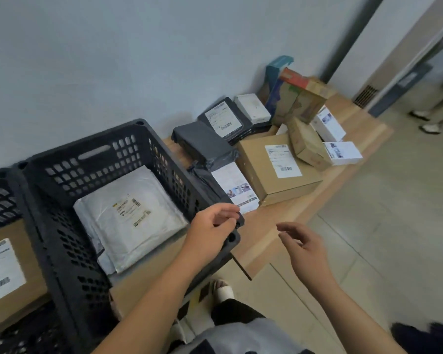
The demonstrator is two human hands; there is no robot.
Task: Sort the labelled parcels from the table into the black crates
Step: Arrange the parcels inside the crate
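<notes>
A black crate (92,154) stands on the wooden table (271,236) and holds white padded mailers (131,218). A second black crate (0,198) at the far left holds a labelled cardboard box (8,267). My left hand (210,226) hovers over the near right corner of the middle crate, fingers loosely curled and holding nothing. My right hand (302,246) hangs in the air above the table's front edge, fingers relaxed and empty. Right of the crate lie a grey bagged parcel (205,146) with a white label and a labelled cardboard box (276,167).
Further back on the table sit a dark labelled mailer (223,118), a small white box (252,107), brown cartons (304,144), coloured boxes (292,95) and two white boxes (342,152). The wall runs behind the table. Someone's feet (425,121) stand on the floor at the far right.
</notes>
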